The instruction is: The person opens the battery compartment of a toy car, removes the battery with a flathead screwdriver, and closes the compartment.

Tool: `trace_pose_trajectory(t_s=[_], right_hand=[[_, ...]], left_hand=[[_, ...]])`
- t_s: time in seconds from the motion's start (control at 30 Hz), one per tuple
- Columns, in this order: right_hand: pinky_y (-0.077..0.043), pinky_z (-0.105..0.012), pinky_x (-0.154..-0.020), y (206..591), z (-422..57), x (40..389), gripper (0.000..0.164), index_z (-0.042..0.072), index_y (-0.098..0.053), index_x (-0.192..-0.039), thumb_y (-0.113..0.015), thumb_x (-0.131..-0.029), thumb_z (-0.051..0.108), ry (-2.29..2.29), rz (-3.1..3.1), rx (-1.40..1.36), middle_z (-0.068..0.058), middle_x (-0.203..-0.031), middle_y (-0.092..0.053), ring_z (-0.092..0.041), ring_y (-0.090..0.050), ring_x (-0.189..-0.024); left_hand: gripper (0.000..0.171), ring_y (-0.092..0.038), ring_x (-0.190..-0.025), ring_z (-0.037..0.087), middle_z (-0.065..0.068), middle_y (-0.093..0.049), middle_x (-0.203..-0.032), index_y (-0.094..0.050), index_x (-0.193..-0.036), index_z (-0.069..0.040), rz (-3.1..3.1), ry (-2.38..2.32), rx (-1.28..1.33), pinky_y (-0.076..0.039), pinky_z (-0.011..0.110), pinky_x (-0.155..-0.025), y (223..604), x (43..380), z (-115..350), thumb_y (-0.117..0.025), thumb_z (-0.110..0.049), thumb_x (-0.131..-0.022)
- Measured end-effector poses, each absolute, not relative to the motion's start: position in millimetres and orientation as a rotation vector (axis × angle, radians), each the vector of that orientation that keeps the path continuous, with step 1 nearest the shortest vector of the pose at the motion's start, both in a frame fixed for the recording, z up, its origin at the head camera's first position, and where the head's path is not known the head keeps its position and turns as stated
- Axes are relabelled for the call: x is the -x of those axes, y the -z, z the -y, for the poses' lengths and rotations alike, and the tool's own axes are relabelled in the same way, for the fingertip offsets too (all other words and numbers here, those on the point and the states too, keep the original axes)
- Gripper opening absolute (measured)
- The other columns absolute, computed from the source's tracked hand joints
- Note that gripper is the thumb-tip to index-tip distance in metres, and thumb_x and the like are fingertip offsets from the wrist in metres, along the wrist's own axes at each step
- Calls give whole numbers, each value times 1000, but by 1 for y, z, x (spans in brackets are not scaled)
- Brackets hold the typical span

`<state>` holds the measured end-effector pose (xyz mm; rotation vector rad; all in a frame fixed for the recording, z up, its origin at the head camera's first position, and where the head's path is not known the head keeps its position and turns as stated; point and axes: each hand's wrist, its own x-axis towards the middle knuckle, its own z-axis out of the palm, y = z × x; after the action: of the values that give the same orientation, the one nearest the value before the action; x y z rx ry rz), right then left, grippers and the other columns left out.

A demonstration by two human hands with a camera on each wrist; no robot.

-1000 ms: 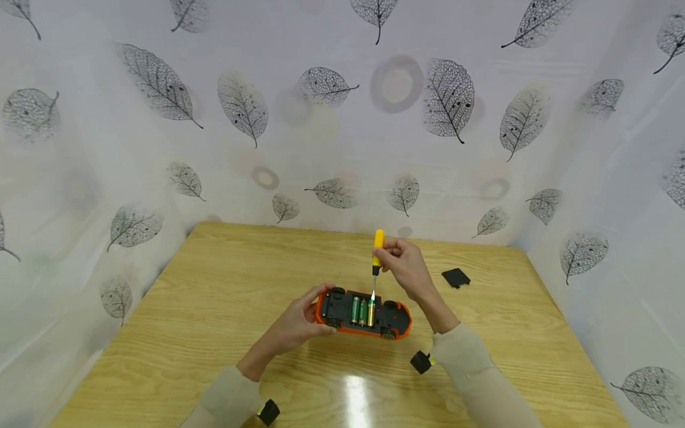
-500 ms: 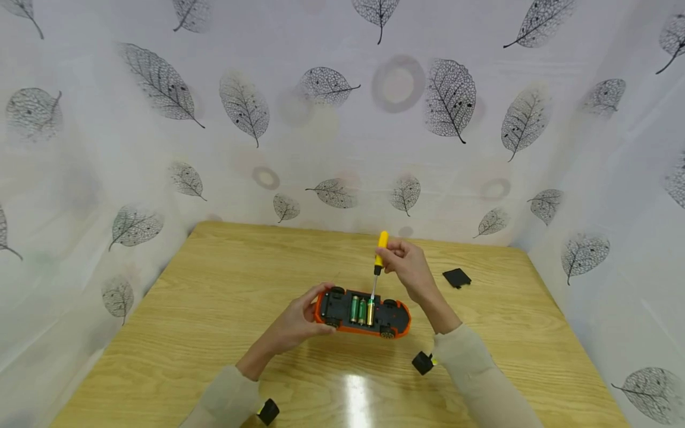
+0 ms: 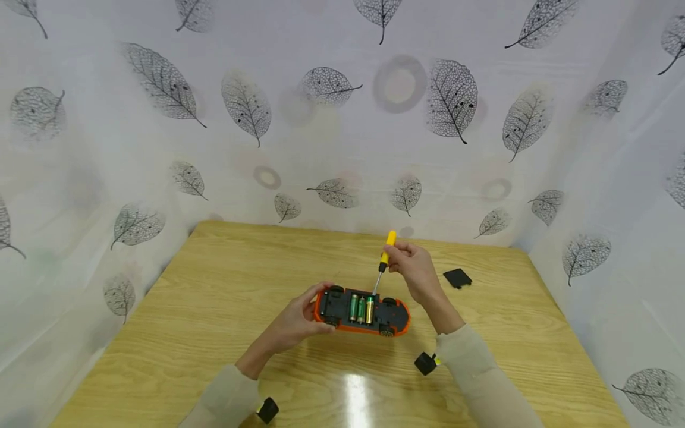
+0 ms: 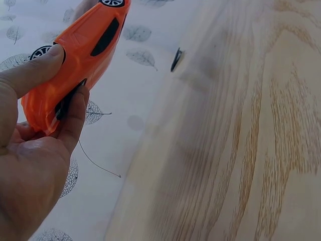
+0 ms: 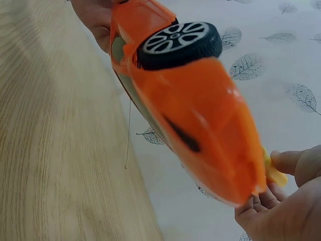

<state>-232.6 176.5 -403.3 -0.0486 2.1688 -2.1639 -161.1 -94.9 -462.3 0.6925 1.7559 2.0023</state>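
Note:
In the head view an orange toy car (image 3: 397, 321) is held upside down above the table, its black underside facing me. My left hand (image 3: 291, 326) grips its left end between thumb and fingers; the left wrist view shows them on the orange body (image 4: 83, 60). Three batteries lie in the uncovered compartment: two green ones (image 3: 354, 308) and a gold-and-green one (image 3: 370, 311) at the right. My right hand (image 3: 420, 274) pinches a screwdriver (image 3: 385, 258) by its yellow handle. Its tip is at the upper end of the right battery; contact cannot be told.
A black battery cover (image 3: 457, 278) lies on the wooden table (image 3: 225, 267), right of my right hand. A leaf-patterned cloth (image 3: 342, 148) surrounds the table's back and sides. Thin wire (image 5: 129, 135) hangs below the car. Wrist cameras (image 3: 425, 363) are on both arms.
The screwdriver's handle has tilted rightward with my right hand, while its tip stays near the upper end of the right battery. The car and left hand have barely moved.

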Motion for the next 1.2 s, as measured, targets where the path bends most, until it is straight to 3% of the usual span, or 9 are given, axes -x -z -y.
trace_pose_trajectory(t_s=[0.47, 0.93, 1.2], right_hand=[[-51, -27, -73, 386, -206, 228, 49, -7, -49, -122, -63, -90, 28, 2242, -2154, -21, -25, -113, -54, -16, -56, -80], [-51, -24, -69, 391, -250, 222, 41, -5, -51, -114, -62, -90, 26, 2284, -2159, -66, -9, -98, -61, -13, -55, -76], [-52, -22, -68, 402, -268, 218, 42, -4, -52, -114, -62, -90, 29, 2208, -2219, -170, -11, -101, -58, -13, -55, -76]], left_hand=[[82, -46, -121, 29, 11, -27, -146, -30, -145, -18, -1751, -2019, -694, -50, 40, -85, 462, 162, 99, -70, 6, -78], [82, -44, -123, 29, 11, -25, -147, -28, -145, -18, -1742, -2022, -693, -50, 40, -85, 462, 162, 102, -70, 5, -79], [83, -44, -124, 29, 11, -24, -148, -28, -146, -17, -1731, -2034, -696, -50, 40, -86, 463, 163, 103, -70, 6, -78]])
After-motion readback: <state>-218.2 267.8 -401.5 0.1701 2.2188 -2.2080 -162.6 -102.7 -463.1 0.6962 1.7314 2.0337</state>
